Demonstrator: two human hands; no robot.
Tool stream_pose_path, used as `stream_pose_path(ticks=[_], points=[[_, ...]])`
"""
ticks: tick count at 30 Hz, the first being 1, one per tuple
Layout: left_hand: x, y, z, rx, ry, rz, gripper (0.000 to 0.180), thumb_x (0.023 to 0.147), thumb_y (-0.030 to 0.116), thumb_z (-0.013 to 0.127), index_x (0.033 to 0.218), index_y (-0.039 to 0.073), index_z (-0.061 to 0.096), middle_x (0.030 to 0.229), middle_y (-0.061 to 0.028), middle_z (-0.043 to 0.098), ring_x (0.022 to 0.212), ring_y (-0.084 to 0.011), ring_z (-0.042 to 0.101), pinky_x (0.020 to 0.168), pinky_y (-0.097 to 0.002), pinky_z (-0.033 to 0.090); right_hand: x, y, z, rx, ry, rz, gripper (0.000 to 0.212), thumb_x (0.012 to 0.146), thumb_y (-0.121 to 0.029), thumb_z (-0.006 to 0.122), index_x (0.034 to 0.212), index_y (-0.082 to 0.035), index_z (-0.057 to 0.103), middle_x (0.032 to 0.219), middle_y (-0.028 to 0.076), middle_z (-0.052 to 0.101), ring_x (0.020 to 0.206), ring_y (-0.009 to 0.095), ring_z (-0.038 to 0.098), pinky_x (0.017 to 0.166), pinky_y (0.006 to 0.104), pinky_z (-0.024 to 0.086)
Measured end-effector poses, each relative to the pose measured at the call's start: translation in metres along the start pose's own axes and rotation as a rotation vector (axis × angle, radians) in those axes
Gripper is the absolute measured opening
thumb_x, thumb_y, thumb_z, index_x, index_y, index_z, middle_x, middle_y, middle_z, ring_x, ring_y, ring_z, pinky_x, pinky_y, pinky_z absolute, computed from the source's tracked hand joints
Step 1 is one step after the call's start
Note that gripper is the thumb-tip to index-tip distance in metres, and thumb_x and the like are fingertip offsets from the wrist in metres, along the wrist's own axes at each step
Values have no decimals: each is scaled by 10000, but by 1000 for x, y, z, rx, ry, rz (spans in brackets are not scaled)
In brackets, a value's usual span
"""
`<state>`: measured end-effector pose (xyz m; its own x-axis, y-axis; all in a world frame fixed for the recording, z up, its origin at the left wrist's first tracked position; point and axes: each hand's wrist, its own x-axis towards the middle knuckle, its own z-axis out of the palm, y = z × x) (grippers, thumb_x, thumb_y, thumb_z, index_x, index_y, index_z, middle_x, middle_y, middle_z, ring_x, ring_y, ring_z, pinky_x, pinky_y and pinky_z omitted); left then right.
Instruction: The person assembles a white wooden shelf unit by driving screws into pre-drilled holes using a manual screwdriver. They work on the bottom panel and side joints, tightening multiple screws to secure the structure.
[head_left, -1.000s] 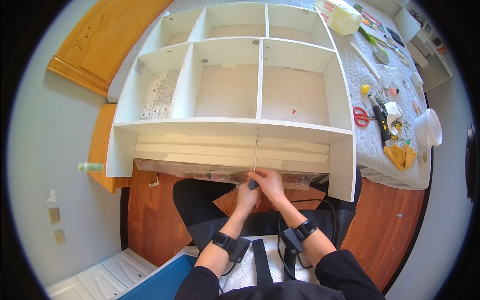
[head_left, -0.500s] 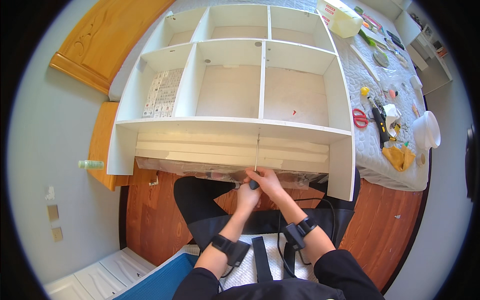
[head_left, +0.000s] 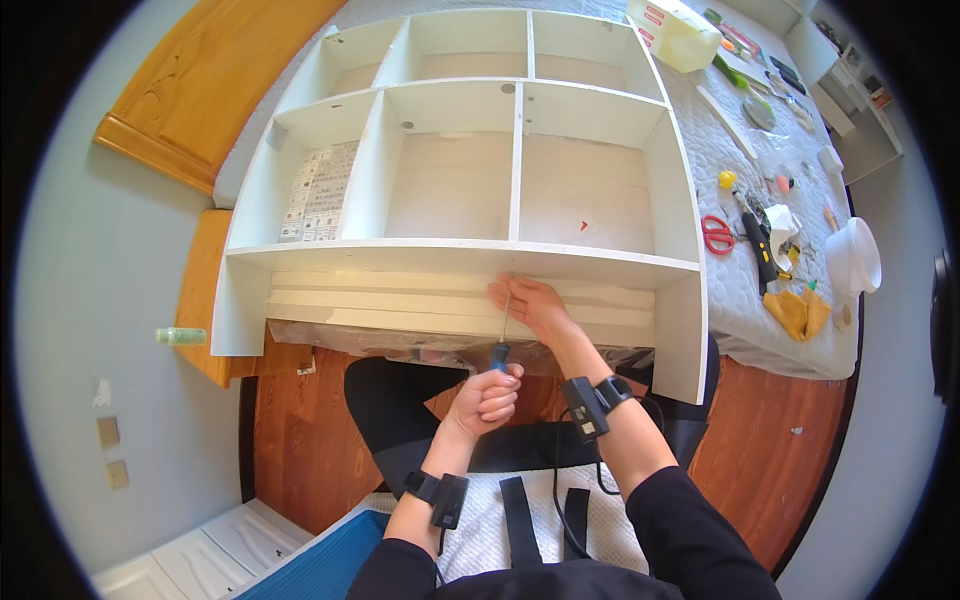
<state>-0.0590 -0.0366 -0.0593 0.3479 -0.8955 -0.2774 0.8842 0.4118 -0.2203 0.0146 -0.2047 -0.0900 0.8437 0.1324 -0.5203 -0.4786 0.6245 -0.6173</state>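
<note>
My left hand point(head_left: 484, 402) is wrapped round the dark blue-and-black handle of a screwdriver point(head_left: 500, 355). Its thin metal shaft points away from me, with the tip at or close to the shelf board nearest me. My right hand point(head_left: 537, 308) is beside the upper shaft, fingers stretched out and slightly blurred; whether they touch the shaft is unclear. Both hands are at the near side of a white cubby shelf point(head_left: 460, 252), which lies on its back with its compartments facing up. Clear plastic film point(head_left: 400, 340) hangs along its near edge.
At the right, a quilted mattress point(head_left: 735, 320) holds red scissors point(head_left: 717, 235), a black-and-yellow tool point(head_left: 760, 250), a mustard cloth point(head_left: 798, 312), a white tub point(head_left: 853, 257) and a large jug point(head_left: 676, 36). A green bottle point(head_left: 181, 336) rests on wooden furniture point(head_left: 200, 280) at left.
My right hand has left the handle and moved up beside the shaft. My left hand has shifted slightly back and left, now gripping the handle's end alone. The view has shifted a little.
</note>
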Motion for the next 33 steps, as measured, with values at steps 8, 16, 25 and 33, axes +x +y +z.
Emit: stream_pose_path(ticks=[8,16,25,33], points=[[18,-13,3,135,162,-10,169,867,13,433,937,3,587,475,40,333,325,-70,311,307,-223,288,-1,-8,10,106,148,83,313,962,-153,441,1198,44,500,1170,177,573,1064,239,582,931,348,482],[9,-8,-4,470,516,134,120,861,112,526,840,5,576,504,11,429,344,-120,389,352,-235,322,0,-17,17,-121,174,92,299,948,-146,465,1176,43,512,1174,154,581,1070,233,584,937,322,473],[18,-15,-21,1325,980,493,381,868,359,617,643,62,537,441,-10,449,328,-126,426,348,-242,330,16,-1,-13,188,-13,69,262,865,-97,592,1064,73,565,1109,183,601,1050,261,587,903,340,491],[4,-4,-2,436,382,97,338,914,354,546,750,61,517,486,19,388,349,-89,353,325,-210,247,13,-16,1,-319,218,63,329,870,-180,624,1121,24,565,1085,110,626,1021,179,598,913,288,476]])
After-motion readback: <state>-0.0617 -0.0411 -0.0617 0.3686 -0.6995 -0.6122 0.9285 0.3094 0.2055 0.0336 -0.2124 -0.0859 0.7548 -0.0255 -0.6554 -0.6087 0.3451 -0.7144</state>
